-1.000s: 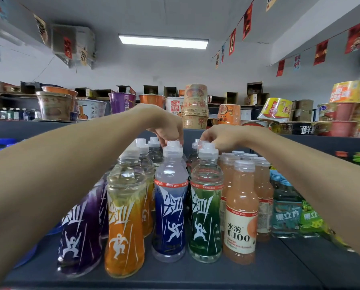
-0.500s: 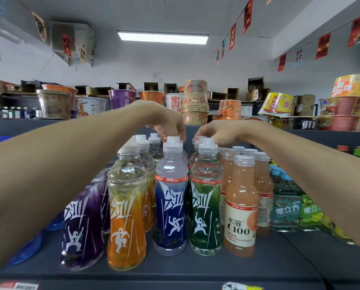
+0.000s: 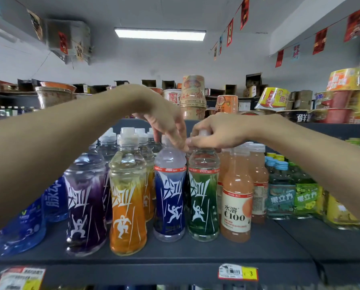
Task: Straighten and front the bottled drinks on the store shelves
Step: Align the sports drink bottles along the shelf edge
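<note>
A row of upright sport drink bottles stands on the dark shelf (image 3: 174, 258): purple (image 3: 85, 206), orange (image 3: 127, 208), blue (image 3: 169, 197) and green (image 3: 203, 199), with more rows behind. My left hand (image 3: 166, 124) reaches over from the left and its fingers close around the blue bottle's cap. My right hand (image 3: 218, 132) comes from the right and grips the white cap of the green bottle. Right of the green one stands a peach C100 bottle (image 3: 236, 197).
Blue bottles (image 3: 24, 222) lean at the far left. Green and yellow packed drinks (image 3: 296, 195) fill the right side. Instant noodle bowls (image 3: 192, 95) line the shelf above. Price tags (image 3: 237, 272) hang on the shelf's front edge.
Both hands moved forward from the rear bottles onto the caps of the front blue and green bottles. The view dropped a little, showing the shelf edge and price tags.
</note>
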{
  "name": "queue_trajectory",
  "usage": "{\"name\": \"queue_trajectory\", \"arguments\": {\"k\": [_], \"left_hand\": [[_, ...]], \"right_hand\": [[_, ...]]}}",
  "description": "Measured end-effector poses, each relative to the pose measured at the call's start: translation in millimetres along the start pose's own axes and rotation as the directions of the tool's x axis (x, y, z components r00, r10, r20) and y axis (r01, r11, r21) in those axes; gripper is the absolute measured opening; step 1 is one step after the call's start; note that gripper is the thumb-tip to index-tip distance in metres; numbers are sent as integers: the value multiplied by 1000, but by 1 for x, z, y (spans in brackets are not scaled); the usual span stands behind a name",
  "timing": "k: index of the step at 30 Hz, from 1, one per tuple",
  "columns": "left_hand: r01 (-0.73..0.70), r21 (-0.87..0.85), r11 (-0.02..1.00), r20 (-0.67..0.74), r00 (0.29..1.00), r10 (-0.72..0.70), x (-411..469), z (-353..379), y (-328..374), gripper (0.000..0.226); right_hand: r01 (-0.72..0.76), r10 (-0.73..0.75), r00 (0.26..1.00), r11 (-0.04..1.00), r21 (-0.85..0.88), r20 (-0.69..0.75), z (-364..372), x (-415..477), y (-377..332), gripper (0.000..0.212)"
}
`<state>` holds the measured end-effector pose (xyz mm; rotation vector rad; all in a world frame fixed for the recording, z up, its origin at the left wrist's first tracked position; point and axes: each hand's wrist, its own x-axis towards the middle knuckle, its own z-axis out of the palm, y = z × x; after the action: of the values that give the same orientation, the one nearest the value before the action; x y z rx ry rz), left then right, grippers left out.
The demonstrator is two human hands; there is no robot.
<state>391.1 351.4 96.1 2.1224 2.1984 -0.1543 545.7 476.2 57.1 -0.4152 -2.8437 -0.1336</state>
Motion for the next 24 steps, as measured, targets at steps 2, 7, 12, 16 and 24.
{"name": "queue_trajectory", "arguments": {"k": [2, 7, 12, 16, 24], "left_hand": [[1, 32, 999, -39, 999, 0, 1, 5, 2, 41], [21, 28, 999, -80, 997, -19, -3, 7, 3, 17], [24, 11, 1000, -104, 994, -23, -9, 10, 4, 15], [22, 8, 1000, -128, 992, -21, -15, 13, 5, 13], [20, 21, 1000, -183, 983, -16, -15, 17, 10, 5]], "right_hand": [[15, -18, 999, 997, -76, -46, 5, 0, -1, 50], [29, -30, 999, 999, -44, -19, 1, -5, -7, 36], [66, -67, 998, 997, -30, -11, -7, -19, -17, 29], [35, -36, 999, 997, -63, -7, -12, -35, -17, 36], [-23, 22, 1000, 999, 31, 7, -23, -80, -5, 28]]}}
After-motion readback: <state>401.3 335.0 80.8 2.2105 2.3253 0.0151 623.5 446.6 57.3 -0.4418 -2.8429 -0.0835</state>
